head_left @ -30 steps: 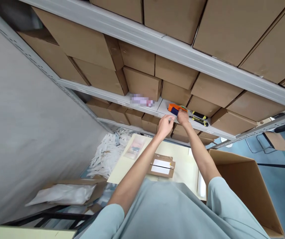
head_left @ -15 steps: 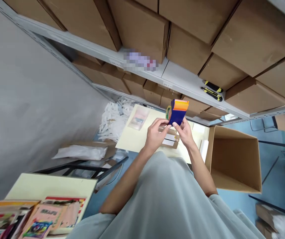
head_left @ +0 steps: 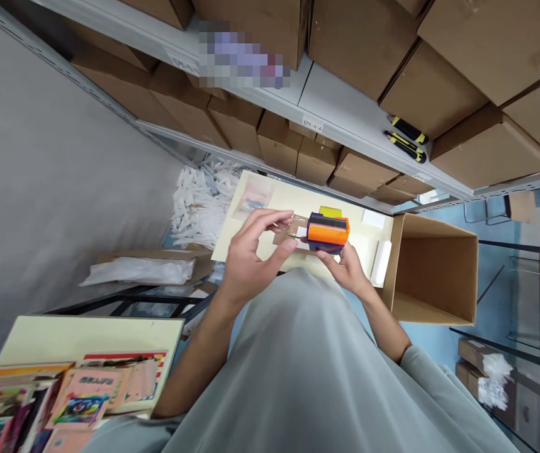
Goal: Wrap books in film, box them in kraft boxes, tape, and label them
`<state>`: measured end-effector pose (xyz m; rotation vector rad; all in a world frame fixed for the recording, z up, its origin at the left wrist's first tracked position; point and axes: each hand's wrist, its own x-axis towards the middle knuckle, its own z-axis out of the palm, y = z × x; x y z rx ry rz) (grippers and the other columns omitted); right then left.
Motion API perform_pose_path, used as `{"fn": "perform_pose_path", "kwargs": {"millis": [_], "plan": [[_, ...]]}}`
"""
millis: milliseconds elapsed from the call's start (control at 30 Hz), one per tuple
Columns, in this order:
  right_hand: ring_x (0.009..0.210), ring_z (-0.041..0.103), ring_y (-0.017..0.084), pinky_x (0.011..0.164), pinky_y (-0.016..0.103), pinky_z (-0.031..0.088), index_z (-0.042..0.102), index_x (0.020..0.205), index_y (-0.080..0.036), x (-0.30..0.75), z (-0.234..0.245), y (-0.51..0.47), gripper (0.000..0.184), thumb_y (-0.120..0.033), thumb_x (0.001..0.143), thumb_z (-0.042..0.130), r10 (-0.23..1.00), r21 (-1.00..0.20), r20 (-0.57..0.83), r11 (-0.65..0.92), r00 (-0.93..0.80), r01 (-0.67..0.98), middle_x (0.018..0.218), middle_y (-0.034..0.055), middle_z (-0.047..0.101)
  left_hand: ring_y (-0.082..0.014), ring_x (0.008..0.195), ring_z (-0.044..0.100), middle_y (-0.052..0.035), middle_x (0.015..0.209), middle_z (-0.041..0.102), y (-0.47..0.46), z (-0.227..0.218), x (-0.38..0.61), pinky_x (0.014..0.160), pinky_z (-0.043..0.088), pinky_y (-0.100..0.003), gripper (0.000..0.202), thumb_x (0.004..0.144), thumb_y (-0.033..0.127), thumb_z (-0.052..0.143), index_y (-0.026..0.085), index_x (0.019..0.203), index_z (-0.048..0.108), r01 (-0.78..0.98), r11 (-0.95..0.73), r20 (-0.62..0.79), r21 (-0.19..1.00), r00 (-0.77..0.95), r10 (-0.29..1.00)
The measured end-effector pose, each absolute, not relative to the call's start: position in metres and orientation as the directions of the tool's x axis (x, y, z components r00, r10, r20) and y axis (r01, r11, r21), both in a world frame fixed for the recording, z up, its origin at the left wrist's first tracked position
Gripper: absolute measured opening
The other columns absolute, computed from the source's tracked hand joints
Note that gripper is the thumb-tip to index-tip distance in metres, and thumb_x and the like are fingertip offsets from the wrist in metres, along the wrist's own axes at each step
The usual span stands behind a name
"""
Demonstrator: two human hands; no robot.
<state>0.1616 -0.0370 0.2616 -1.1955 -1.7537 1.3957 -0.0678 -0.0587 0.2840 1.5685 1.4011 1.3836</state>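
An orange and dark-blue tape dispenser (head_left: pixel 328 232) is in my right hand (head_left: pixel 349 269), held above the cream tabletop. A yellow tape roll (head_left: pixel 330 212) shows at its far side. My left hand (head_left: pixel 255 251) is off to the left of the dispenser, thumb and fingers apart, with nothing seen between them. Beneath and between the hands lies a small brown cardboard package (head_left: pixel 293 230), partly covered by my left fingers and the dispenser. A white label shows on it.
An open cardboard box (head_left: pixel 433 270) stands right of the table (head_left: pixel 225 242). A white roll (head_left: pixel 381 263) lies by its edge. Two utility knives (head_left: pixel 406 139) rest on the shelf above, among brown boxes. Booklets (head_left: pixel 81 396) cover a lower-left table; shredded white paper (head_left: pixel 192 207) lies behind.
My left hand has come off the dispenser, moved left and opened. The dispenser has turned in my right hand, showing its orange and black side. The view has shifted.
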Motion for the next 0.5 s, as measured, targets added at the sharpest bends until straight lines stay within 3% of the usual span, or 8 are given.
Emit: {"fn": "perform_pose_path", "kwargs": {"millis": [233, 333, 500], "plan": [[0.096, 0.074, 0.026, 0.088, 0.04, 0.065, 0.065, 0.117, -0.024, 0.188, 0.264, -0.049, 0.018, -0.042, 0.115, 0.063, 0.829, -0.796, 0.071, 0.383, -0.555, 0.469, 0.107, 0.0082, 0.078, -0.0264, 0.118, 0.074, -0.0088, 0.124, 0.078, -0.05, 0.325, -0.088, 0.106, 0.066, -0.045, 0.032, 0.11, 0.044, 0.069, 0.026, 0.135, 0.078, 0.356, -0.316, 0.287, 0.879, 0.133, 0.949], [0.096, 0.071, 0.027, 0.088, 0.043, 0.064, 0.063, 0.111, -0.025, 0.196, 0.266, -0.048, 0.012, -0.036, 0.115, 0.06, 0.778, -0.71, 0.136, 0.508, -0.613, 0.487, 0.103, 0.0086, 0.075, -0.0269, 0.117, 0.074, -0.007, 0.12, 0.079, -0.05, 0.33, -0.09, 0.107, 0.066, -0.046, 0.027, 0.11, 0.039, 0.069, 0.029, 0.131, 0.081, 0.351, -0.354, 0.297, 0.867, 0.206, 0.932], [0.094, 0.07, 0.03, 0.089, 0.048, 0.063, 0.063, 0.119, -0.026, 0.205, 0.275, -0.046, 0.01, -0.024, 0.114, 0.054, 0.708, -0.569, 0.241, 0.657, -0.664, 0.495, 0.1, 0.0093, 0.074, -0.0285, 0.113, 0.076, -0.0064, 0.117, 0.081, -0.055, 0.334, -0.091, 0.105, 0.066, -0.05, 0.022, 0.109, 0.039, 0.067, 0.034, 0.123, 0.084, 0.348, -0.37, 0.272, 0.861, 0.299, 0.915]]}}
